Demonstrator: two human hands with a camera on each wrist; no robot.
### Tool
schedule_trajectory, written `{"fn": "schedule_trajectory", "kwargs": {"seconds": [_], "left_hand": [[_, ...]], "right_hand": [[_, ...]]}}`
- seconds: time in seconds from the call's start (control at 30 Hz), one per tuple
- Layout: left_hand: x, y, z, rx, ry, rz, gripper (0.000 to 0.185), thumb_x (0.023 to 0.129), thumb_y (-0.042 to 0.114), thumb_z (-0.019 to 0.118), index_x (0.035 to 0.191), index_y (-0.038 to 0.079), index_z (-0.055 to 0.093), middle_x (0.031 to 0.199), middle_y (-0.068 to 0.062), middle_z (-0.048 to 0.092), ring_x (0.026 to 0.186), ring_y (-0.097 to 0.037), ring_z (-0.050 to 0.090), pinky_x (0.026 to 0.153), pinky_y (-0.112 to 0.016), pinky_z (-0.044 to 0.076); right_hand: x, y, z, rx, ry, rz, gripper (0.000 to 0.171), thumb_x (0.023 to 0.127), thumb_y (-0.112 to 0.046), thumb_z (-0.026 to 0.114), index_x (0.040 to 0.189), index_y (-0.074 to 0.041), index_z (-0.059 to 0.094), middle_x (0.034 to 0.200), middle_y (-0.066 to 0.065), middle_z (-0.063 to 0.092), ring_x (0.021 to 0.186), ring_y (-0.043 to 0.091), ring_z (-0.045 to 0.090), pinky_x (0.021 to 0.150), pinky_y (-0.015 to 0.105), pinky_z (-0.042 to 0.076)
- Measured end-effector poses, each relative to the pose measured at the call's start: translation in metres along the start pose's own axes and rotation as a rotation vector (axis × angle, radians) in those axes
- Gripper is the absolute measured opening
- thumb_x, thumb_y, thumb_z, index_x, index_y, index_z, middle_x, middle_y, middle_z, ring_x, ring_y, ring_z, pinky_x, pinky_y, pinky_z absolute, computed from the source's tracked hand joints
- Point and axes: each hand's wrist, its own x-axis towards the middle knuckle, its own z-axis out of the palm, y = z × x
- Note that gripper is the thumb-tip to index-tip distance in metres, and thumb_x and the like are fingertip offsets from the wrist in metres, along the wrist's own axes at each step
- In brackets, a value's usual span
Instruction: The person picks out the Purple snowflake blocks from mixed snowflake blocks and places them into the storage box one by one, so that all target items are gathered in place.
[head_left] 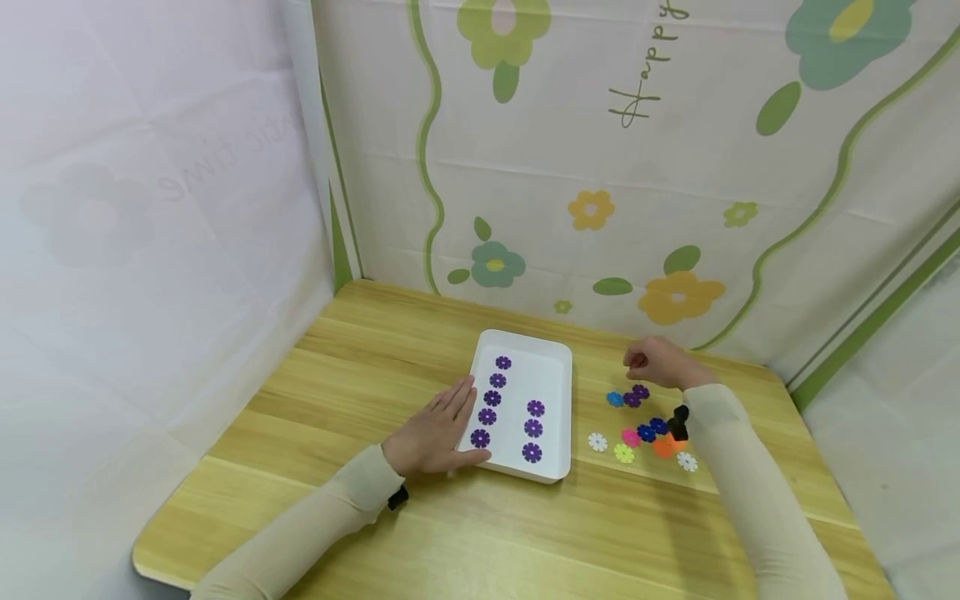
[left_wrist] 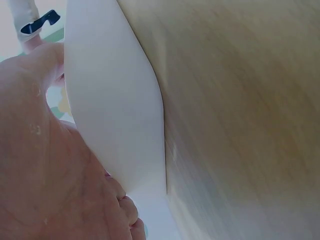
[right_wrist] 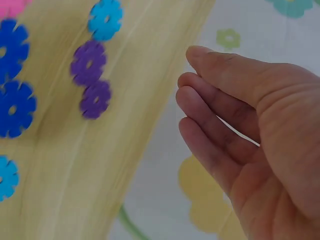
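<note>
The left hand (head_left: 435,429) rests on the left rim of a white tray (head_left: 555,417), fingers straight and spread. In the left wrist view, the hand lies along the tray's outer wall (left_wrist: 115,100). Inside the tray are two columns of purple snowflake discs (head_left: 487,416), the left one longer. The right hand (head_left: 663,364) hovers over the table's back right, fingers loosely bent, with nothing seen between thumb and fingertips. Below it lie two purple snowflake discs (right_wrist: 89,64) and a light blue snowflake disc (right_wrist: 105,20).
Nearer the right forearm lie dark blue discs (head_left: 647,433), a pink disc (head_left: 631,437), a yellow disc (head_left: 624,453), orange discs (head_left: 664,447) and white discs (head_left: 597,442). A flower-print curtain (head_left: 525,167) hangs behind the wooden table (head_left: 337,367).
</note>
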Motion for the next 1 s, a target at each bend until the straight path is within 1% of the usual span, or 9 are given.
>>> {"fn": "schedule_trajectory", "kwargs": {"seconds": [0.13, 0.2, 0.37, 0.53, 0.6, 0.67, 0.83, 1.0], "left_hand": [[0.000, 0.000, -0.001, 0.007, -0.006, 0.000, 0.107, 0.101, 0.075, 0.043, 0.167, -0.005, 0.013, 0.178, -0.021, 0.002, 0.166, -0.036, 0.007, 0.135, -0.050, 0.019], [0.000, 0.000, -0.001, 0.005, 0.000, 0.004, 0.107, 0.101, 0.074, 0.044, 0.167, -0.005, 0.014, 0.178, -0.021, 0.003, 0.166, -0.037, 0.008, 0.135, -0.050, 0.020], [0.000, -0.001, 0.002, -0.009, 0.011, 0.008, 0.106, 0.102, 0.072, 0.047, 0.166, -0.006, 0.015, 0.178, -0.022, 0.003, 0.166, -0.038, 0.008, 0.135, -0.051, 0.020], [0.001, -0.001, 0.000, -0.003, 0.004, 0.003, 0.106, 0.102, 0.073, 0.045, 0.167, -0.005, 0.014, 0.178, -0.021, 0.003, 0.166, -0.037, 0.008, 0.135, -0.051, 0.020], [0.000, 0.000, -0.001, 0.003, -0.003, -0.002, 0.107, 0.101, 0.075, 0.043, 0.167, -0.004, 0.013, 0.178, -0.020, 0.002, 0.166, -0.036, 0.007, 0.135, -0.050, 0.019], [0.000, 0.000, -0.002, 0.007, -0.006, -0.003, 0.107, 0.101, 0.075, 0.042, 0.167, -0.004, 0.013, 0.178, -0.020, 0.002, 0.166, -0.036, 0.007, 0.135, -0.050, 0.019], [0.000, 0.001, -0.002, 0.010, -0.001, -0.001, 0.107, 0.101, 0.075, 0.042, 0.167, -0.004, 0.014, 0.178, -0.021, 0.003, 0.166, -0.036, 0.008, 0.134, -0.050, 0.021], [0.001, 0.000, 0.000, 0.005, 0.005, 0.004, 0.106, 0.102, 0.072, 0.046, 0.167, -0.005, 0.015, 0.178, -0.022, 0.004, 0.166, -0.037, 0.009, 0.134, -0.051, 0.020]], "right_hand": [[-0.012, 0.020, 0.006, 0.028, 0.012, 0.063, 0.022, 0.097, -0.003, 0.073, 0.116, 0.008, 0.073, 0.111, 0.025, 0.075, 0.099, 0.033, 0.072, 0.091, 0.051, 0.062], [-0.017, 0.029, 0.011, 0.026, 0.014, 0.091, 0.027, 0.098, -0.005, 0.072, 0.121, 0.010, 0.071, 0.116, 0.027, 0.073, 0.104, 0.037, 0.072, 0.093, 0.054, 0.061], [-0.026, 0.046, 0.029, 0.019, 0.041, 0.132, 0.035, 0.100, -0.010, 0.072, 0.129, 0.009, 0.068, 0.123, 0.027, 0.072, 0.111, 0.041, 0.070, 0.097, 0.057, 0.060], [-0.031, 0.056, 0.046, 0.099, 0.028, 0.198, 0.042, 0.102, -0.011, 0.068, 0.141, 0.006, 0.062, 0.134, 0.027, 0.068, 0.122, 0.044, 0.066, 0.102, 0.060, 0.057], [-0.031, 0.058, 0.051, 0.127, 0.022, 0.215, 0.043, 0.104, -0.012, 0.066, 0.143, 0.004, 0.061, 0.137, 0.026, 0.067, 0.123, 0.044, 0.066, 0.103, 0.059, 0.057], [-0.030, 0.059, 0.054, 0.140, 0.028, 0.215, 0.043, 0.104, -0.013, 0.066, 0.143, 0.004, 0.061, 0.136, 0.026, 0.068, 0.121, 0.042, 0.067, 0.102, 0.058, 0.058], [-0.029, 0.060, 0.056, 0.112, 0.058, 0.177, 0.037, 0.102, -0.010, 0.069, 0.137, 0.002, 0.067, 0.127, 0.021, 0.073, 0.114, 0.036, 0.071, 0.101, 0.058, 0.058], [-0.027, 0.056, 0.053, 0.086, 0.039, 0.157, 0.035, 0.099, -0.008, 0.072, 0.132, 0.002, 0.070, 0.123, 0.019, 0.075, 0.112, 0.035, 0.072, 0.100, 0.057, 0.059]]}}
